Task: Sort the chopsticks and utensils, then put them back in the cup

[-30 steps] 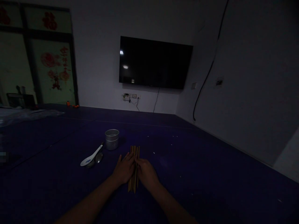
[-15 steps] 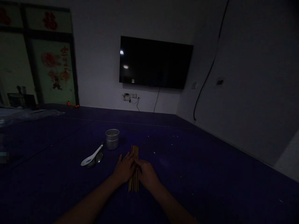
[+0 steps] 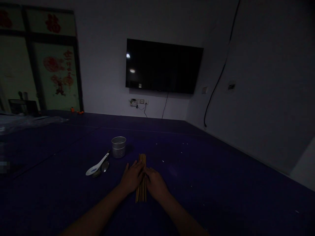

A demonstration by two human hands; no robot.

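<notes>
Purple surface [image 3: 221, 183] spreads wide, white specks [image 3: 162, 161] dotted right; gloomy all round, black television [image 3: 163, 67] on far wall [image 3: 103, 65]. Chopsticks [image 3: 141, 195] lie on surface, side by side. Left hand [image 3: 131, 178] flat across them, thumb wide; right hand [image 3: 157, 185] curled at their right edge, can't tell grip. Metal cup [image 3: 118, 151], white spoon [image 3: 97, 166] off left.

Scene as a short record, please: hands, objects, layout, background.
left hand: spread over the sticks from their left
right hand: at the sticks' right side, fingers bent; grip unclear
sticks: several, side by side, pointing away from the person; exact count hidden
cup: metal, upright, beyond and left of the sticks
white spoon: left of the hands, handle toward the cup
metal spoons: beside and partly under the white spoon
surface: dark blue
background: wall-mounted TV
light: dim
</notes>
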